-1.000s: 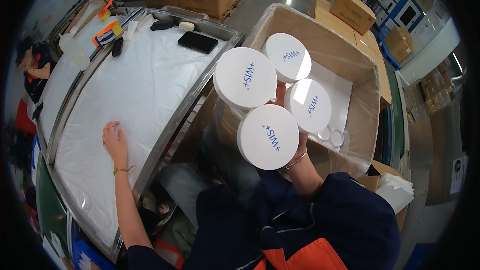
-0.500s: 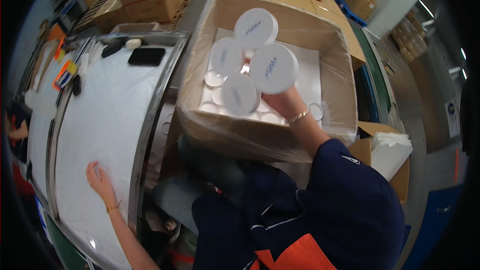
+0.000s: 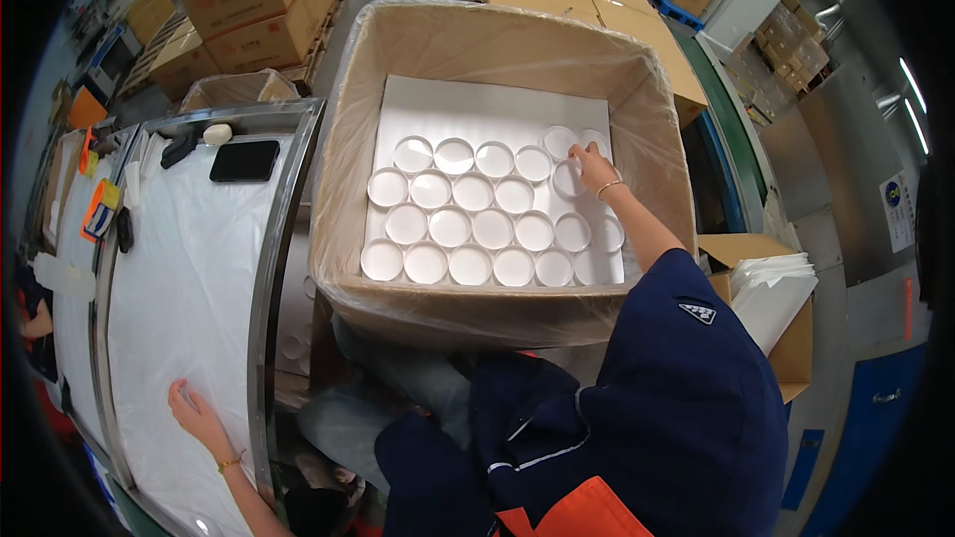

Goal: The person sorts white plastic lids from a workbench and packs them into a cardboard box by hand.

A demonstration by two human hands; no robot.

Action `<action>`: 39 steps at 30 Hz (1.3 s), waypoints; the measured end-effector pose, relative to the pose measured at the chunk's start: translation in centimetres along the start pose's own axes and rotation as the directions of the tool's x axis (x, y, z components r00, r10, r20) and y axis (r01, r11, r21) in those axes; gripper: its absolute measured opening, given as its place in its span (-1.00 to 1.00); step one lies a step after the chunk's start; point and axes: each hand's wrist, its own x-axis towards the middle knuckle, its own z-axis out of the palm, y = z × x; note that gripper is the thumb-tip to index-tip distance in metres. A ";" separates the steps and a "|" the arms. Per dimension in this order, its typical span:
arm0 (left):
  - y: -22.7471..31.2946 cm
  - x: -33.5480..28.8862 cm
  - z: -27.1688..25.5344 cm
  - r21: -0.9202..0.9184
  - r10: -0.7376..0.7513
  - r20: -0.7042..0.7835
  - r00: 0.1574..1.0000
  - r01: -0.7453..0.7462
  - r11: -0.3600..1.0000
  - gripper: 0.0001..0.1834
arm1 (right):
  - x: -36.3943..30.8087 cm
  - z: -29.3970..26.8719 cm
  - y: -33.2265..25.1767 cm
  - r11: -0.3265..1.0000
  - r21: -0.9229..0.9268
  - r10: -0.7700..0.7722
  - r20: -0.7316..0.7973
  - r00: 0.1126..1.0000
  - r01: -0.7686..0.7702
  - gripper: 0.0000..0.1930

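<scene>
Inside a large plastic-lined carton (image 3: 497, 316) stand rows of shallow round white lids (image 3: 493, 228), rim side up on a white sheet (image 3: 428, 99). My right hand (image 3: 597, 171) reaches down into the carton's right part. Its curled fingers are on a white lid (image 3: 567, 180) in a small cluster; the fingers partly cover the lids there, so their exact grip is hard to see. Over to the left, my left hand (image 3: 199, 416) lies on the white-covered table (image 3: 189, 278), fingers loosely bent and thumb apart, holding nothing.
A black phone (image 3: 245, 161), a dark object (image 3: 179, 150) and a small pale round item (image 3: 217, 134) lie at the table's far end. White sheets (image 3: 766, 288) fill an open carton at right. Closed cartons (image 3: 254, 0) are stacked behind. The table has a raised metal rim (image 3: 267, 318).
My right hand has lowered several lids from above the carton onto the sheet at its right side. The left hand stays on the table. The view has shifted slightly.
</scene>
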 end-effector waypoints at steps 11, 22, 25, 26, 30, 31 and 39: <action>1.0 0.2 0.2 -0.017 -0.022 0.000 1.000 0.022 1.000 -0.71 | -4.1 0.5 -3.3 0.999 -0.039 0.036 0.070 0.997 -0.034 -0.18; 1.6 0.3 -0.5 -0.157 -0.117 -0.049 0.992 0.108 0.982 -0.70 | -2.6 0.8 -3.6 0.970 -0.224 0.080 -0.086 0.993 -0.098 -0.32; 0.8 -0.2 -0.6 -0.124 -0.111 -0.047 0.993 0.105 0.987 -0.72 | -2.6 0.6 -2.2 0.976 -0.151 0.175 0.100 0.980 -0.159 -0.42; 0.6 -0.3 -0.6 -0.125 -0.122 -0.035 0.992 0.117 0.985 -0.72 | -2.9 0.3 -2.1 0.976 -0.109 0.207 0.166 0.964 -0.191 -0.45; 0.6 -0.4 -0.9 -0.141 -0.130 0.010 0.991 0.130 0.981 -0.72 | -3.3 -1.8 -2.8 0.957 -0.106 0.289 0.376 0.881 -0.268 -0.54; 0.9 -0.2 -1.0 -0.147 -0.120 0.014 0.993 0.120 0.982 -0.72 | -3.2 -2.1 -2.5 0.954 -0.106 0.299 0.374 0.878 -0.280 -0.54; -6.5 -3.1 -6.1 0.341 0.183 -0.428 0.885 -0.029 0.939 -0.64 | -2.2 0.2 -0.4 0.966 0.049 0.233 0.277 0.932 -0.255 -0.56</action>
